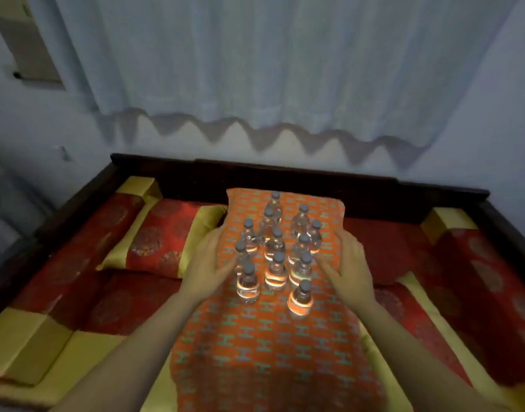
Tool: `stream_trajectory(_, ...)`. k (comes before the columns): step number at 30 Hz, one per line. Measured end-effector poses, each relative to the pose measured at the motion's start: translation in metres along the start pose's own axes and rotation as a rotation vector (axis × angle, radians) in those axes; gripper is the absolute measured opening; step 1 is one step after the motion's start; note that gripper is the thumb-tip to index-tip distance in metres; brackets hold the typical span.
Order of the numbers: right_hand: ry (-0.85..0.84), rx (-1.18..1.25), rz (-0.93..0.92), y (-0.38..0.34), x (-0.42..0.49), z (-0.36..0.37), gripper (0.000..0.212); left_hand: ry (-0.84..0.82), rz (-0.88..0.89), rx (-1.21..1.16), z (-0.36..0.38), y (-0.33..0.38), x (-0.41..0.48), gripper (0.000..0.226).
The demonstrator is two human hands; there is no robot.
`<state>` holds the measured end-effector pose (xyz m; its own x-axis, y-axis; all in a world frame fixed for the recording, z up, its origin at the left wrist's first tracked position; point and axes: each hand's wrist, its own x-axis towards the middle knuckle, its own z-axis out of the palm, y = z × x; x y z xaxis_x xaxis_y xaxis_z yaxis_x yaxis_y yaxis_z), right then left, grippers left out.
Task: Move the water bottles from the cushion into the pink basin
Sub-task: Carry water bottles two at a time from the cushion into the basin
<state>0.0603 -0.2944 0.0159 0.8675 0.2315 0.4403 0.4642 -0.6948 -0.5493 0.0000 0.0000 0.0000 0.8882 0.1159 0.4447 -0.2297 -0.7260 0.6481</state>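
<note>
At far left on the bed (389, 248), a red-and-gold pillow (163, 236); next, laid flat against the left edge of the orange cushion (264, 352), fingers straight and gripping nothing, the left hand (209, 263); between both hands, upright in a tight cluster on the cushion's far half, grey-capped water bottles (275, 248); right of them, spread flat on the cushion, equally empty, the right hand (349, 263)

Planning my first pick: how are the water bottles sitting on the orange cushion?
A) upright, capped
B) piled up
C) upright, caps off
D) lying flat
A: the water bottles stand upright on the orange cushion, each with a grey cap, between the left hand and right hand.
</note>
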Motion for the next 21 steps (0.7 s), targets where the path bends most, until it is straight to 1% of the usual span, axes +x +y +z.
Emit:
stream_trajectory(1, -0.056, 0.015, 0.053, 0.010, -0.008, 0.014, 0.067, -0.041, -0.060, -0.039, 0.012, -0.014, -0.007, 0.062)
stream_trajectory(4, -0.216, 0.055, 0.246, 0.031, -0.032, 0.048, 0.083, -0.200, -0.188, -0.041, 0.041, -0.050, -0.026, 0.070)
stream_trajectory(7, -0.247, 0.099, 0.388, 0.053, -0.046, 0.075, 0.098, -0.261, -0.225, -0.068, 0.065, -0.067, -0.033, 0.077)
stream_trajectory(10, -0.316, 0.118, 0.451, 0.068, -0.058, 0.100, 0.108, -0.334, -0.313, -0.073, 0.086, -0.082, -0.038, 0.090)
stream_trajectory(12, -0.339, 0.143, 0.442, 0.078, -0.064, 0.116, 0.107, -0.375, -0.348, -0.063, 0.101, -0.093, -0.040, 0.098)
stream_trajectory(14, -0.359, 0.213, 0.456, 0.091, -0.066, 0.129, 0.101, -0.376, -0.397, -0.126, 0.115, -0.101, -0.038, 0.100)
stream_trajectory(17, -0.387, 0.297, 0.449, 0.099, -0.068, 0.141, 0.095, -0.379, -0.430, -0.166, 0.130, -0.110, -0.036, 0.097)
stream_trajectory(21, -0.393, 0.269, 0.456, 0.107, -0.068, 0.148, 0.080, -0.363, -0.439, -0.173, 0.146, -0.120, -0.033, 0.088)
